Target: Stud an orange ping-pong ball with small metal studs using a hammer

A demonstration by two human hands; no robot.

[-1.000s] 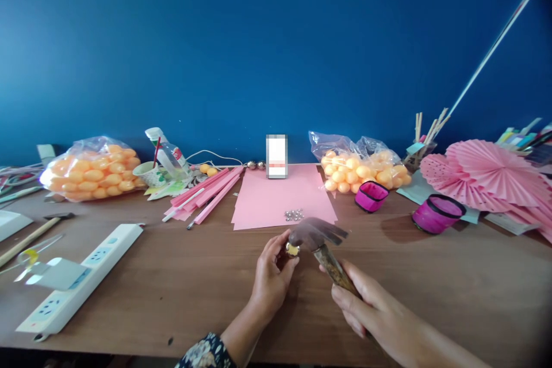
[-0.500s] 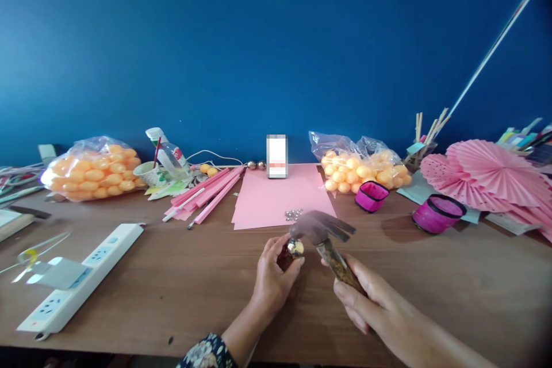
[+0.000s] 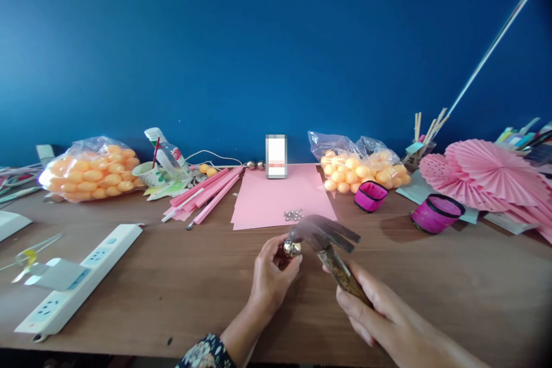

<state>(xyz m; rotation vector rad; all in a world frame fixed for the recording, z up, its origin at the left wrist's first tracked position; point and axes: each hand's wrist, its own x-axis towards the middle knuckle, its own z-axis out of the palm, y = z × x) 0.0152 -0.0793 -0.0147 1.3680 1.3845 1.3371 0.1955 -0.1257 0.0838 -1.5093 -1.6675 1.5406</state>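
Observation:
Between the thumb and fingers of my left hand is a shiny metal ball, held low over the brown table. My right hand is wrapped round the wooden handle of a claw hammer. The hammer's striking face is at the upper edge of the ball, its claw pointing right; whether the two touch I cannot tell. Just beyond the hammer head, several small silvery pieces lie on pink paper sheets.
Bags of orange balls stand at left and right. A white power strip lies left. Pink paper strips, two magenta containers and folded pink fans surround the paper. A blurred-out upright device stands behind.
The hammer head has shifted slightly, its claw now lower and farther right. The ball has turned or moved a little left within my left hand's grip.

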